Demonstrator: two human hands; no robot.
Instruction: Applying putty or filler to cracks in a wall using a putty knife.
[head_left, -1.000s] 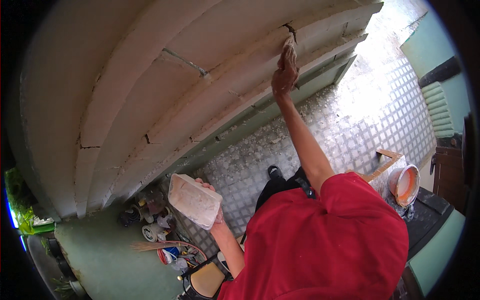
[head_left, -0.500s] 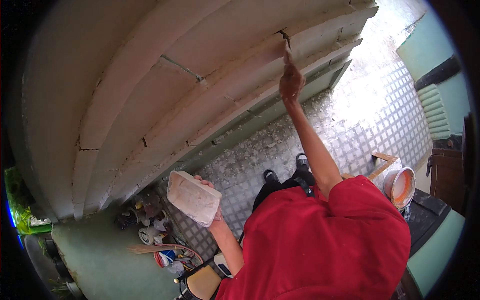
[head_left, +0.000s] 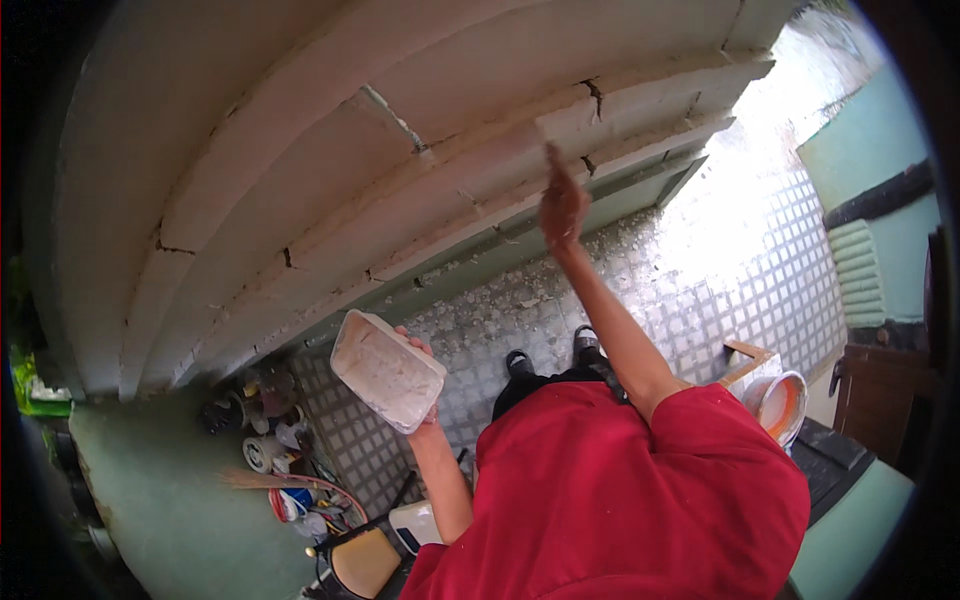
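My left hand [head_left: 416, 341] grips a white rectangular plastic tub [head_left: 388, 372] from its right side. Whitish paste coats the inside of the tub. Farther up, my right hand [head_left: 565, 207] is raised close to the pale panelled wall [head_left: 480, 140], its index finger stretched along the surface and the other fingers curled in. Whether a thin tool lies in that hand I cannot make out. Dark cracks [head_left: 594, 98] run across the wall's ledges just right of my fingertip. A whitish filled seam [head_left: 400, 122] shows farther left.
A bucket with an orange-white inside [head_left: 776, 408] stands at the right on a dark surface [head_left: 828, 455]. Bottles, tubs and tools [head_left: 290, 440] crowd the lower left beside a tan-seated chair [head_left: 362, 560]. Patterned tiles [head_left: 470, 300] cover the floor below the wall.
My right hand has come down and slightly left, away from the upper crack. The tub in my left hand has risen slightly in view. The whole view has shifted a little.
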